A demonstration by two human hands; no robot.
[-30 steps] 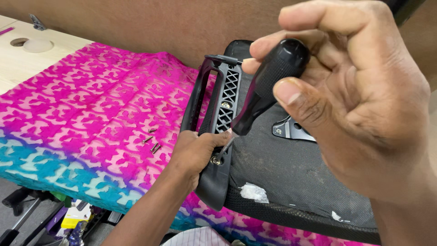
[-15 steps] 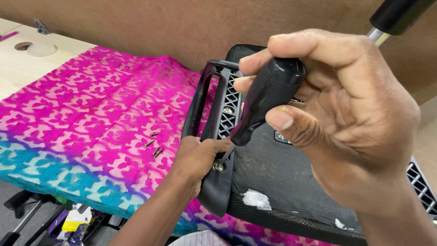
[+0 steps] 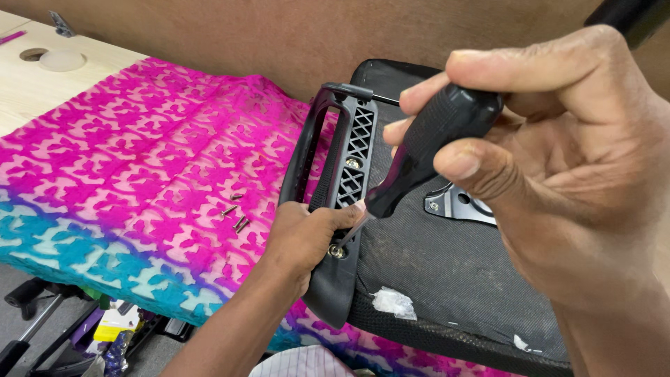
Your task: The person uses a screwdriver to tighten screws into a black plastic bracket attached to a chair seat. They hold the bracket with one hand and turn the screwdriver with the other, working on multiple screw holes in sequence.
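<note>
Pink-and-teal patterned cloth covers the pale wooden counter, and on it lies an upturned black chair seat with its plastic armrest bracket at the edge nearer the cloth. Compared with a second ago, the right hand has come lower and closer to the bracket, so the screwdriver it clasps, fingers closed round the black handle, now slants down with its tip at the screw near the bracket's lower end; whether the tip is seated in the head I cannot tell. The left hand stays wrapped round the bracket just beside that screw, steadying it. The tool appears to have gone from raised to engaged. A few loose screws lie on the cloth left of the bracket.
</note>
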